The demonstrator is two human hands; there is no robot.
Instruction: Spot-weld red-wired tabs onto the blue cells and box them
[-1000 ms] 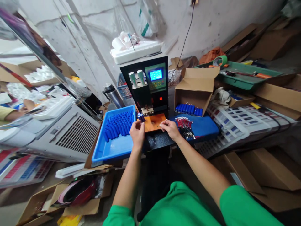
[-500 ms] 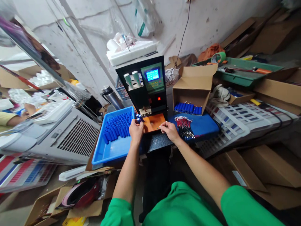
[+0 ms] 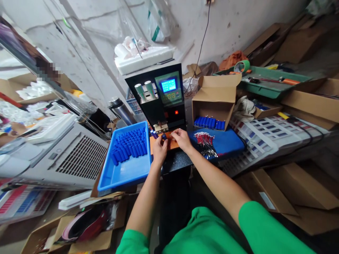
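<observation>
My left hand [image 3: 160, 151] is closed round a blue cylindrical battery cell [image 3: 164, 136], over the front of an orange plate [image 3: 173, 145]. Just beyond the fingers, another blue cell [image 3: 153, 133] shows beside the welding head [image 3: 160, 127] of a black spot welder [image 3: 144, 109]. My right hand [image 3: 182, 140] has thumb and fingertips pinched together above the plate, close to the held cell; whatever is in the pinch is too small to name. To the left, a blue tray [image 3: 127, 173] holds many upright blue cells [image 3: 132, 144].
Red and black wire leads [image 3: 205, 141] lie on a blue surface [image 3: 227, 141] at right. Behind them, an open cardboard box [image 3: 215, 97] contains blue cells. A steel flask [image 3: 122, 111] stands behind the tray. A grey slatted unit [image 3: 76, 155] is at left, with another person's hand beyond.
My right hand has moved left, close to my left hand. The left hand has shifted slightly right over the plate with the cell. The camera view has shifted a little.
</observation>
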